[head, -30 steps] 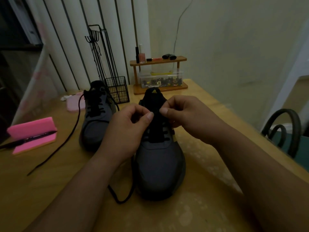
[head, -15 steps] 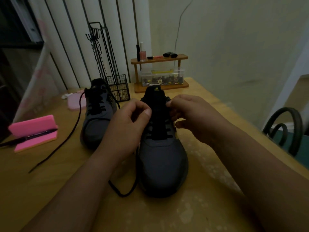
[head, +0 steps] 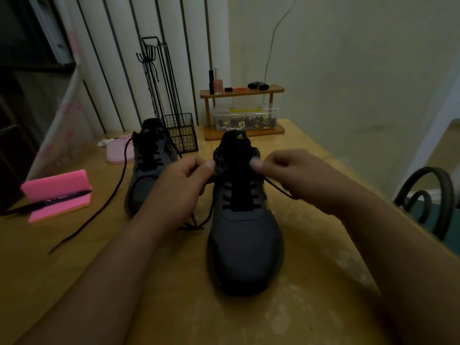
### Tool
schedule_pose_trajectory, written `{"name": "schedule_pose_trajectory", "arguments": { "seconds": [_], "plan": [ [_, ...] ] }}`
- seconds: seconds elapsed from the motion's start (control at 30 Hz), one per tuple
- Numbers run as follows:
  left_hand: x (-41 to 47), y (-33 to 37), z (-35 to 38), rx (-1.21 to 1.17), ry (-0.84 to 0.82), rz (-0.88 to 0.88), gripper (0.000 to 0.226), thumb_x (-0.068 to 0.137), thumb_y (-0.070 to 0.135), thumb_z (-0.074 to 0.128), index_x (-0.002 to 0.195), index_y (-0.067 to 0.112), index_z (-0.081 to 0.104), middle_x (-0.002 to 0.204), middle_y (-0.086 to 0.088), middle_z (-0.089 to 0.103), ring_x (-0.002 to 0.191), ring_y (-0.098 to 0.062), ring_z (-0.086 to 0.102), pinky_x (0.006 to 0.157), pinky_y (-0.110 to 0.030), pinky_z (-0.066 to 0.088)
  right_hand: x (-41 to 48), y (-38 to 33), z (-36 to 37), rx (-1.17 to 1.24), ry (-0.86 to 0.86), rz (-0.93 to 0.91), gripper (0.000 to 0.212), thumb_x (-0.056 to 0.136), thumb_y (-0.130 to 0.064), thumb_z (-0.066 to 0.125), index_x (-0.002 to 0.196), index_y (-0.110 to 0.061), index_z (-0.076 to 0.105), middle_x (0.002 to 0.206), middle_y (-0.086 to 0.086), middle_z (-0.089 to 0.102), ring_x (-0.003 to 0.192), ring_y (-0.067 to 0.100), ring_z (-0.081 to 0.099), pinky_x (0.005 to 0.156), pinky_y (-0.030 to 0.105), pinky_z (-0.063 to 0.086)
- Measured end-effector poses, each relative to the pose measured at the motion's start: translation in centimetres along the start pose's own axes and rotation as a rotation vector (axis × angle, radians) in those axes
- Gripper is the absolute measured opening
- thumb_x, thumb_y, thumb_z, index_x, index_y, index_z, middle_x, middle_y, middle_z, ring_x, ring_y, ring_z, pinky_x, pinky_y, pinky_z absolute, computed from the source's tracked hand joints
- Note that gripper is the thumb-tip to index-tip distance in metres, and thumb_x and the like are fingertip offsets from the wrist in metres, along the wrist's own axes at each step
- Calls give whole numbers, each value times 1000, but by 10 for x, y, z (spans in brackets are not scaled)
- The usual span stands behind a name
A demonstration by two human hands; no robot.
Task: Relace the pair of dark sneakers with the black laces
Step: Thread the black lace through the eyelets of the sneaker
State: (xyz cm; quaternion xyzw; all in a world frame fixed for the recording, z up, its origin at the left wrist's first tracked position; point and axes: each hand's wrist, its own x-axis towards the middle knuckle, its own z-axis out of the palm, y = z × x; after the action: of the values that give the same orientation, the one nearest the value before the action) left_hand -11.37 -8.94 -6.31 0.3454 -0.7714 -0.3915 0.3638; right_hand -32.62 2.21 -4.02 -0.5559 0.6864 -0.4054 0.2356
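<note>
Bare board lies open on the yellow wooden table (head: 174, 307) in front of the dark grey mesh sneaker (head: 245, 245), toe towards us. The matching second sneaker (head: 146, 180) stands behind-left. Our left hand (head: 181, 185) and right hand (head: 291, 170) flank the nearer collar, curled fingers each pinching the thin black lace (head: 276, 186). The table's right edge runs near.

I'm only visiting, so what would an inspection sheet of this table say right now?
Surface: wooden table, worn pale patches.
Job's things: near sneaker, lace ends held out sideways; far sneaker, its lace trailing over the table.
Clutter: pink foam block with pen, wire basket, small shelf.
Grippers: left hand and right hand each pinch a lace end.
Cables: wire on the wall.
Surroundings: vertical blinds, chair back.
</note>
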Motion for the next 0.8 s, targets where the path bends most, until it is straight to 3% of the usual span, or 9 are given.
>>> {"name": "schedule_pose_trajectory", "arguments": {
  "seconds": [0.07, 0.13, 0.3, 0.4, 0.47, 0.53, 0.6, 0.7, 0.8],
  "plan": [
    [0, 0, -1, 16, 6, 2, 34, 108, 41, 49, 92, 18, 70, 62, 9, 50, 51, -2, 42, 57, -26, 37, -2, -2, 4, -20, -78, -24, 35, 98, -42, 65, 90, -9, 66, 56, -15, 56, 48, -2, 49, 47, 11, 36],
    [1, -1, -2, 38, 2, -2, 37, 108, 42, 47, 92, 17, 70, 62, 8, 50, 49, -1, 41, 52, -21, 36, 0, -1, 2, 110, -83, -36, 31, 100, -36, 65, 84, -9, 62, 63, -6, 54, 54, 7, 48, 54, 21, 38],
    [0, 0, -3, 24, -1, -16, 44, 109, 43, 46, 90, 11, 70, 63, 4, 47, 49, -6, 38, 45, -14, 32, 6, -3, 2, 700, 72, -15, 20, 104, -18, 50, 90, -9, 61, 92, 4, 70, 95, 17, 69, 97, 40, 49],
    [0, 0, -3, 39, -23, -19, 46, 108, 45, 45, 89, 12, 69, 61, 6, 44, 51, -6, 38, 53, -25, 35, 8, -5, 1, 1204, 180, 43, 21, 102, -14, 47, 82, -13, 54, 70, 2, 55, 74, 20, 64, 96, 43, 52],
    [0, 0, -3, 49, -12, -25, 46, 108, 47, 45, 88, 13, 70, 60, 7, 45, 52, -5, 41, 61, -30, 36, 11, -2, -1, 1284, 273, 100, 18, 101, -14, 49, 84, -16, 49, 63, -1, 40, 59, 15, 51, 82, 37, 54],
    [0, 2, -3, 52, 7, -38, 47, 108, 48, 44, 88, 16, 70, 60, 14, 57, 56, 3, 51, 68, -31, 38, 14, 4, -2, 1175, 324, 143, 20, 102, -14, 52, 84, -18, 45, 64, -3, 30, 54, 12, 35, 60, 28, 45],
    [0, 4, -3, 19, 21, -69, 49, 109, 49, 39, 90, 15, 70, 57, 23, 59, 56, 10, 53, 67, -32, 37, 14, 11, -5, 798, 299, 115, 21, 104, -19, 57, 85, -17, 46, 64, -3, 29, 55, 13, 27, 48, 26, 30],
    [0, 6, -2, -51, 48, -117, 57, 110, 52, 35, 100, 9, 71, 49, 22, 52, 45, 4, 46, 58, -31, 32, 8, 16, -7, 238, 16, 31, 38, 100, -47, 63, 96, -10, 66, 63, 0, 33, 55, 17, 28, 50, 32, 25],
    [0, 5, -1, -61, 68, -128, 61, 108, 56, 36, 104, 6, 70, 50, 21, 49, 45, 3, 45, 59, -33, 32, 2, 10, -4, 124, -135, -5, 40, 96, -44, 67, 94, -4, 71, 61, -1, 42, 55, 18, 34, 52, 30, 30]
  ]
}}
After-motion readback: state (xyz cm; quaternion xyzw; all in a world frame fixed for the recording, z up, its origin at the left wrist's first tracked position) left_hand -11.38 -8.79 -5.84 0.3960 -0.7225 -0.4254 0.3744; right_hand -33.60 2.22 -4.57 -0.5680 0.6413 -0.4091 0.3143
